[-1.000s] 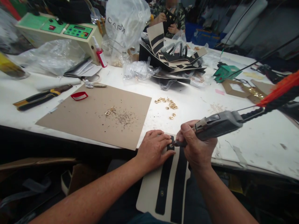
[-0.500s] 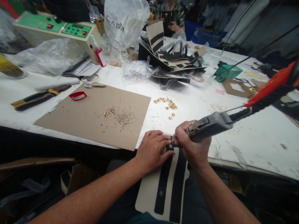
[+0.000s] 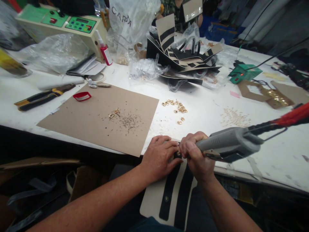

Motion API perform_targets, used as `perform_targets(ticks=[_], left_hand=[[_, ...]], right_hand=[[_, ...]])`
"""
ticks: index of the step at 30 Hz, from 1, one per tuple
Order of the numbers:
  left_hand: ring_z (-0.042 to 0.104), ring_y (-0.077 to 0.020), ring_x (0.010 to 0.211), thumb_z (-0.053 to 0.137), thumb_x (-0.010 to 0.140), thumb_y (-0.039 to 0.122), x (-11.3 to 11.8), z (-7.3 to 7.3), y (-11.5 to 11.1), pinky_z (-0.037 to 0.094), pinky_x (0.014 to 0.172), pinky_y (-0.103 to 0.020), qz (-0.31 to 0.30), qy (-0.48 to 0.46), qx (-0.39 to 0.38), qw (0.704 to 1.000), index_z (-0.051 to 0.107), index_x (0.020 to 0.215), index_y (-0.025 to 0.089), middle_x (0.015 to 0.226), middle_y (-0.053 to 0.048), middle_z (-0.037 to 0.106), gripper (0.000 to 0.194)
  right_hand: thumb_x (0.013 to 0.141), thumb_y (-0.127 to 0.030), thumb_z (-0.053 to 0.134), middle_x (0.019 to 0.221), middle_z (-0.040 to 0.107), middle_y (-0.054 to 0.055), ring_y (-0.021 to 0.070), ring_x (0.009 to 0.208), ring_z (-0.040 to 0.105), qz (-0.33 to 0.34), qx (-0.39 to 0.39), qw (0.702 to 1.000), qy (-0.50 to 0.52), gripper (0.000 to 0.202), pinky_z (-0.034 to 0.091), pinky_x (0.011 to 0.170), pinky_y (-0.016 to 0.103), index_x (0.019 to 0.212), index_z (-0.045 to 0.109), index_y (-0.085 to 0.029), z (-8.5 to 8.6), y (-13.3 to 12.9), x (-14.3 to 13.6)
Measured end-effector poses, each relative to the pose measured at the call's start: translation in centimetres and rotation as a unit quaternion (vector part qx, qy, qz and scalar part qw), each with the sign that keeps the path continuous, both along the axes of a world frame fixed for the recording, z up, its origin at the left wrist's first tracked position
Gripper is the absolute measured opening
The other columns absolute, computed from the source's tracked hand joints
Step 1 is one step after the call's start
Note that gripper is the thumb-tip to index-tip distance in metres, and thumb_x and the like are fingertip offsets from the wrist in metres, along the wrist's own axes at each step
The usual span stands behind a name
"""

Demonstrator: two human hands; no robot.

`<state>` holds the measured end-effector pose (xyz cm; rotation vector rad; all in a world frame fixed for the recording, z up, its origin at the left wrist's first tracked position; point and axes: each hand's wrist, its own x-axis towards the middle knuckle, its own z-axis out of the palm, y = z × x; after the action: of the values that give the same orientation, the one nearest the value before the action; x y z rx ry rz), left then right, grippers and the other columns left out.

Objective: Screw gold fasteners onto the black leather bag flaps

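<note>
A beige panel with black strips (image 3: 156, 196) reaches from my lap to the table's front edge. My left hand (image 3: 158, 158) holds its upper end down, fingers bent over it and thumb apart below. Between thumb and fingertips shows a small metal fitting (image 3: 178, 153) on a black strip. My right hand (image 3: 199, 154) is closed around the front of a grey electric screwdriver (image 3: 231, 143), which points left at that fitting. The tool's tip is hidden by my fingers. Lower on the panel sits a round metal stud (image 3: 166, 199).
Gold fittings (image 3: 181, 108) lie ahead of my hands. A brown board (image 3: 101, 129) with dark bits is on the left, near pliers (image 3: 45, 96) and a red bottle (image 3: 106, 54). Black-and-beige pieces (image 3: 183, 62), a green box (image 3: 245, 73) and another person (image 3: 178, 4) are farther back.
My right hand has tilted the screwdriver: its rear end has dropped and swung right and nearer, showing a different side. My left hand stays on the panel. The view has shifted slightly.
</note>
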<state>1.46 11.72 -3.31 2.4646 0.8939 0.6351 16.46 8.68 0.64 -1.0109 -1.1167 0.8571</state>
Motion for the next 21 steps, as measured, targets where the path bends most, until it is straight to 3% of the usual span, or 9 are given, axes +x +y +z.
perform_targets(ticks=[9, 13, 16, 21], left_hand=[[0.055, -0.0301, 0.13, 0.071, 0.095, 0.044, -0.1, 0.3, 0.1, 0.036, 0.11, -0.052, -0.002, -0.006, -0.006, 1.0, 0.071, 0.115, 0.027, 0.13, 0.0, 0.074, 0.026], [0.056, -0.0292, 0.128, 0.075, 0.092, 0.043, -0.2, 0.1, 0.0, 0.037, 0.11, -0.051, 0.004, -0.011, 0.012, 1.0, 0.071, 0.12, 0.028, 0.13, 0.002, 0.074, 0.032], [0.057, -0.0278, 0.128, 0.076, 0.091, 0.045, -0.2, -0.1, -0.2, 0.038, 0.111, -0.049, 0.009, -0.02, 0.025, 0.999, 0.071, 0.123, 0.026, 0.128, 0.001, 0.075, 0.038], [0.058, -0.0283, 0.128, 0.077, 0.091, 0.045, 0.0, 0.0, -0.3, 0.039, 0.113, -0.049, 0.014, -0.014, 0.04, 0.999, 0.074, 0.12, 0.023, 0.128, -0.003, 0.076, 0.037]], right_hand=[[0.1, -0.033, 0.066, 0.061, 0.05, -0.007, 0.0112, 0.052, 0.047, 0.025, 0.018, 0.999, 0.041, 0.028, 0.04, 0.054, 0.027, 0.078, 0.05, -0.024, -0.5, 0.6, 0.3], [0.09, -0.05, 0.077, 0.066, 0.054, -0.006, 0.0115, 0.052, 0.05, 0.055, -0.006, 0.996, 0.075, 0.033, 0.041, 0.052, 0.026, 0.087, 0.057, -0.024, -0.6, 0.9, 0.9], [0.079, -0.067, 0.082, 0.071, 0.055, -0.007, 0.0102, 0.051, 0.051, 0.077, -0.013, 0.985, 0.157, 0.05, 0.045, 0.055, 0.027, 0.096, 0.061, -0.025, 0.9, 0.8, 2.0], [0.074, -0.079, 0.077, 0.07, 0.054, -0.006, 0.0111, 0.055, 0.052, -0.065, 0.033, 0.978, 0.197, 0.061, 0.05, 0.061, 0.029, 0.095, 0.065, -0.024, 4.2, -1.1, 5.5]])
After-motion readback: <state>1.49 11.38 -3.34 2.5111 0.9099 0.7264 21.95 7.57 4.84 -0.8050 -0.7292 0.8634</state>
